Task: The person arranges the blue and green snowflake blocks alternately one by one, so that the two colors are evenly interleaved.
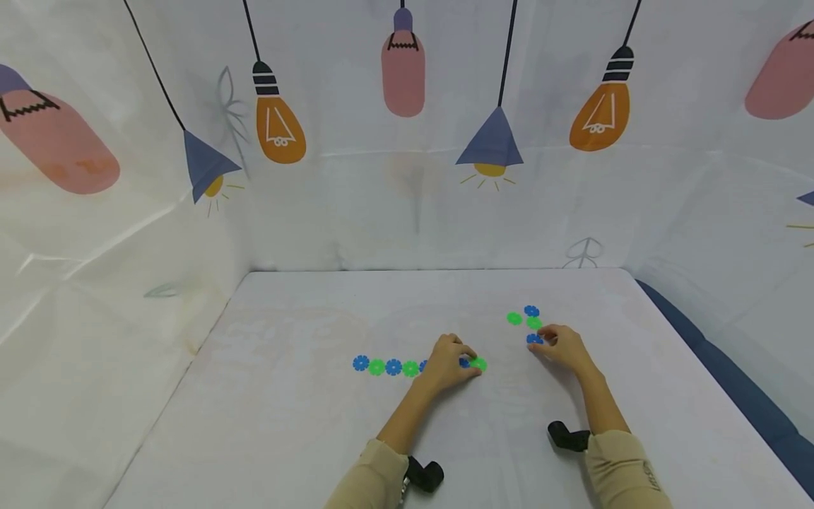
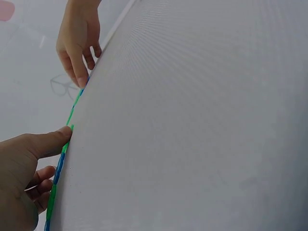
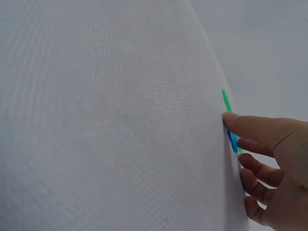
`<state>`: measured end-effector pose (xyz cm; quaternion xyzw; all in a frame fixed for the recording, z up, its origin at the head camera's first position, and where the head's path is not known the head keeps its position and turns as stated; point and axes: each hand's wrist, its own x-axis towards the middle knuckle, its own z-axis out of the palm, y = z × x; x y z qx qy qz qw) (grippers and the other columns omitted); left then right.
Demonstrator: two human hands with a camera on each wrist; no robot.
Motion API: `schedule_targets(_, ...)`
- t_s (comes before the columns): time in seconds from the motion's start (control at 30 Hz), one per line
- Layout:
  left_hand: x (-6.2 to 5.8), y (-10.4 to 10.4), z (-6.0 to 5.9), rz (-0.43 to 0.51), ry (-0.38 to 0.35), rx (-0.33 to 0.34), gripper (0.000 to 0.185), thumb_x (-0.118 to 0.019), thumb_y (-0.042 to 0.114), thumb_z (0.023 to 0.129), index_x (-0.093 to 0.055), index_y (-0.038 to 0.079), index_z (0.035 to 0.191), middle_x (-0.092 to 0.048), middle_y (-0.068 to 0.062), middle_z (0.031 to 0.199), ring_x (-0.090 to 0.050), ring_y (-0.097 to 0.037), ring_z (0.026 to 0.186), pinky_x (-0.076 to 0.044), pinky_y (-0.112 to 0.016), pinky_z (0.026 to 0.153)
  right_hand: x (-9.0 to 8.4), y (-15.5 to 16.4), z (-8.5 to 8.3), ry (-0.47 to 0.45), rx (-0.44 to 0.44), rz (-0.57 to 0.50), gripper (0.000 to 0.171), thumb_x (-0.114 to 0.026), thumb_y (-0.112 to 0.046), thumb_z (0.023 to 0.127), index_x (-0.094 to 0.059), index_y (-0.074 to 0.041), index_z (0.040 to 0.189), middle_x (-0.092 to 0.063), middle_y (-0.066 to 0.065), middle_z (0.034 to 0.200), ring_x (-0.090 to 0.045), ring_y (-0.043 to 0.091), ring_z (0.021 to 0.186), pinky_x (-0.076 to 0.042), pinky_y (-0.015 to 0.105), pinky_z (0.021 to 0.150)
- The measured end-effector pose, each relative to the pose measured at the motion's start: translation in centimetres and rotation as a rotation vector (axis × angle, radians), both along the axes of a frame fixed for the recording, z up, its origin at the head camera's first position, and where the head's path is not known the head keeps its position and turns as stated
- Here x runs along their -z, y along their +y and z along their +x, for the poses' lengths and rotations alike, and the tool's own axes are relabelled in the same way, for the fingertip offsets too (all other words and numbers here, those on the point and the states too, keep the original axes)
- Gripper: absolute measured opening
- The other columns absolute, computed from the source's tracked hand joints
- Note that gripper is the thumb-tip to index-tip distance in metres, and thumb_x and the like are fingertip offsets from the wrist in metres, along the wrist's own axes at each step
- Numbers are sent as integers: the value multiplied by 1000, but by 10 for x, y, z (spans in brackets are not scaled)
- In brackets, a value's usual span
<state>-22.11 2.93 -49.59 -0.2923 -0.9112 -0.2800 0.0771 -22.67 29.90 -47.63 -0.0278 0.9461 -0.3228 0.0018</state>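
Note:
Alternating blue and green flower-shaped discs lie in a row on the white table. A blue disc (image 1: 360, 363) is at its left end and a green disc (image 1: 479, 363) at its right end. My left hand (image 1: 448, 364) pinches that green end disc between thumb and forefinger, its back hiding part of the row. Farther right, my right hand (image 1: 564, 346) pinches a blue disc (image 1: 534, 339) by its edge. In the right wrist view, thumb and finger meet at this blue disc (image 3: 233, 141), and the other fingers curl loosely beside it.
Just beyond the right hand lie another blue disc (image 1: 531, 311) and two green discs, one green disc (image 1: 514, 319) farther left. A white sheet (image 1: 407, 198) printed with lamps hangs behind the table (image 1: 267, 424). Black devices (image 1: 425, 475) are strapped at both wrists.

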Motion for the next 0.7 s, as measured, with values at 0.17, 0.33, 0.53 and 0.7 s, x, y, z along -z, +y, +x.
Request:
schedule_targets(0.17, -1, 0, 0, -7, -5, -7, 26, -78, 33, 76, -75, 14, 93, -57, -1, 88, -46, -12, 84, -39, -23, 76, -2, 1, 0, 12, -25, 8, 42, -69, -19, 84, -58, 13, 108, -59, 28, 103, -55, 40, 94, -47, 50, 82)
schedule_targets(0.33, -2, 1, 0, -15, -24, -11, 26, -78, 33, 77, -75, 14, 94, -58, -2, 90, -46, -12, 85, -39, -23, 76, -2, 2, 0, 32, -42, 12, 38, -68, -15, 84, -58, 14, 105, -59, 27, 99, -56, 39, 91, -47, 49, 80)
schedule_targets(0.53, -3, 1, 0, -18, -28, -10, 26, -78, 33, 76, -75, 14, 93, -57, -1, 87, -45, -11, 82, -38, -21, 74, -1, -3, 1, 32, -33, 5, 36, -67, -13, 84, -56, 13, 106, -60, 25, 98, -55, 36, 90, -47, 48, 81)
schedule_targets(0.7, -2, 1, 0, -20, -28, -7, 26, -78, 33, 76, -75, 14, 93, -57, -1, 88, -45, -11, 82, -38, -22, 74, -3, -7, 3, 40, -41, -13, 34, -68, -9, 82, -58, 12, 107, -59, 26, 99, -57, 37, 91, -48, 47, 80)
